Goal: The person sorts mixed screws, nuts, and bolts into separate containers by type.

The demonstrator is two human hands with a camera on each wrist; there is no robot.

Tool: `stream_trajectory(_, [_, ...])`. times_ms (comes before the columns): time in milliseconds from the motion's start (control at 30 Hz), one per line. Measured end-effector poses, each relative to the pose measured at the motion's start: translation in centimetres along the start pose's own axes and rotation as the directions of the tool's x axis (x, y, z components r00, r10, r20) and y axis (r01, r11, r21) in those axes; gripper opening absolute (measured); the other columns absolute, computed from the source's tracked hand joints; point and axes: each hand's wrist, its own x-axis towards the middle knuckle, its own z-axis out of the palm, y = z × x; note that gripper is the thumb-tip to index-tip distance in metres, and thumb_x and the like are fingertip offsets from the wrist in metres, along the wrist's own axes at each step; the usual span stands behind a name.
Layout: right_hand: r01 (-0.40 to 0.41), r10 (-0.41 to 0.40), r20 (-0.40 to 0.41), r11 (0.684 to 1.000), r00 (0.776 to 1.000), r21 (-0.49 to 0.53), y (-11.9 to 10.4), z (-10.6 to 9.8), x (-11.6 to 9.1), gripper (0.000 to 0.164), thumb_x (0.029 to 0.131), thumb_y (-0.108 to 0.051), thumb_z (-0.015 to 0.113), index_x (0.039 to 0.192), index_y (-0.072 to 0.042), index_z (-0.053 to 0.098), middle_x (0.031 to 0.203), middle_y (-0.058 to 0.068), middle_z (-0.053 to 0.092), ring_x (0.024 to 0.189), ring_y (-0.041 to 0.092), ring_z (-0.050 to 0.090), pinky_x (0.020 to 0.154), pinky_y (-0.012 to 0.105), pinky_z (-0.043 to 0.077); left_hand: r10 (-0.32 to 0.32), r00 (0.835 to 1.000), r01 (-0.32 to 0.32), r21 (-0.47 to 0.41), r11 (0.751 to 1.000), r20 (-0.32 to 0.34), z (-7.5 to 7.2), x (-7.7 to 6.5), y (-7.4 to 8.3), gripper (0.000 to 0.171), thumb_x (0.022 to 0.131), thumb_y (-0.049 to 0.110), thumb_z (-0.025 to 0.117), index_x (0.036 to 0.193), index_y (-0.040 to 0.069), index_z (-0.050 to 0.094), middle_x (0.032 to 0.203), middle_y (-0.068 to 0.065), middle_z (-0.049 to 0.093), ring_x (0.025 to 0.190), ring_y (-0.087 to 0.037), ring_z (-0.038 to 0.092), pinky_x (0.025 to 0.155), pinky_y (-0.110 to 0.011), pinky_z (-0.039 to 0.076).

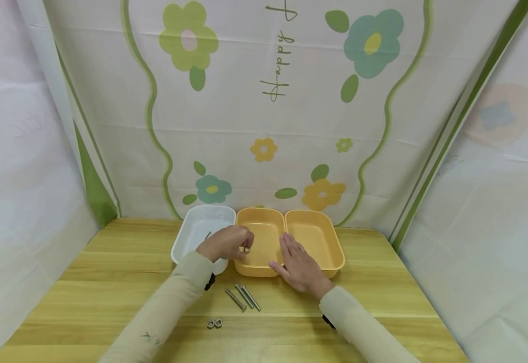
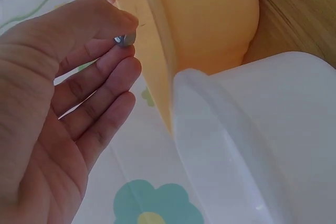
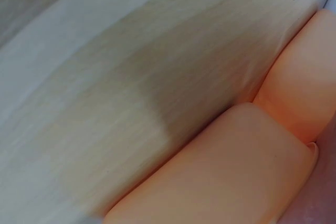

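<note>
My left hand (image 1: 227, 243) pinches a small metal nut (image 1: 245, 249) between thumb and forefinger, over the left side of the middle yellow tray (image 1: 260, 271). In the left wrist view the nut (image 2: 126, 39) shows only partly at the fingertips, and the other fingers are loosely bent. My right hand (image 1: 301, 267) rests with straight fingers across the adjoining rims of the middle tray and the right yellow tray (image 1: 339, 252). To the left stands a white tray (image 1: 179, 242) with a small bolt (image 1: 208, 235) inside, its near right part hidden by the left hand and sleeve.
Three long bolts, among them a slanting bolt (image 1: 235, 300), lie on the wooden table (image 1: 300, 327) before the trays. Closer to me sit two hex nuts (image 1: 218, 323) side by side. A flowered cloth (image 1: 227, 116) hangs directly behind the trays.
</note>
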Motion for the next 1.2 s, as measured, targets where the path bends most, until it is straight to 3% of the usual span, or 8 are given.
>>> stream_trajectory(200, [-0.001,0.001,0.003,1.000,1.000,-0.003,-0.1,-0.1,0.0,0.089,0.111,-0.063,0.026,0.167,0.005,0.010,0.176,0.024,0.011,0.166,0.035,0.014,0.133,0.052,0.025,-0.021,0.999,0.022,0.027,0.999,-0.050,1.0,0.8,-0.6,0.011,0.084,0.002,0.083,0.089,0.008,0.074,0.088,-0.003,0.072,0.077,-0.013,0.060,0.071,-0.030,0.056])
stream_trajectory(333, [-0.003,0.003,0.009,1.000,1.000,-0.002,-0.1,-0.1,0.0,0.090,0.110,-0.064,0.025,0.167,0.004,0.010,0.177,0.023,0.011,0.166,0.035,0.013,0.133,0.052,0.024,-0.068,0.994,0.072,0.041,0.997,-0.084,1.5,1.1,-0.6,0.024,0.088,0.006,0.084,0.111,0.003,0.077,0.111,-0.010,0.075,0.097,-0.024,0.072,0.086,-0.038,0.063])
stream_trajectory(467, [-0.007,0.007,0.015,1.000,1.000,0.011,-0.2,-0.1,-0.1,0.090,0.111,-0.064,0.025,0.167,0.004,0.009,0.177,0.023,0.009,0.166,0.034,0.011,0.133,0.053,0.023,-0.110,0.989,0.115,0.046,0.992,-0.096,1.4,0.9,-0.5,0.041,0.089,0.010,0.085,0.126,0.000,0.073,0.128,-0.015,0.072,0.114,-0.031,0.072,0.098,-0.043,0.062])
stream_trajectory(633, [-0.015,0.015,0.024,1.000,1.000,0.019,-0.2,-0.1,-0.1,0.090,0.110,-0.064,0.025,0.167,0.003,0.007,0.177,0.022,0.008,0.166,0.034,0.010,0.134,0.053,0.022,-0.112,0.989,0.119,0.069,0.991,-0.091,0.5,-0.2,-0.3,0.043,0.088,0.010,0.085,0.128,0.001,0.072,0.130,-0.015,0.071,0.113,-0.032,0.072,0.095,-0.045,0.062])
stream_trajectory(967, [-0.008,0.008,0.008,1.000,1.000,0.008,-0.2,-0.1,-0.1,0.089,0.111,-0.063,0.026,0.167,0.004,0.009,0.177,0.023,0.011,0.166,0.034,0.012,0.133,0.053,0.023,0.004,0.992,0.010,0.108,0.994,-0.123,-1.8,-3.3,0.1,0.040,0.087,0.009,0.084,0.125,0.001,0.073,0.122,-0.015,0.073,0.105,-0.028,0.072,0.085,-0.041,0.064])
stream_trajectory(1200, [-0.008,0.008,0.000,1.000,1.000,0.007,-0.2,-0.1,-0.1,0.089,0.111,-0.063,0.027,0.167,0.004,0.011,0.177,0.023,0.011,0.166,0.035,0.013,0.133,0.053,0.024,0.018,0.997,-0.007,0.138,0.990,-0.081,-2.6,-5.6,0.7,0.040,0.089,0.012,0.081,0.127,0.004,0.072,0.123,-0.012,0.074,0.111,-0.028,0.072,0.091,-0.041,0.063])
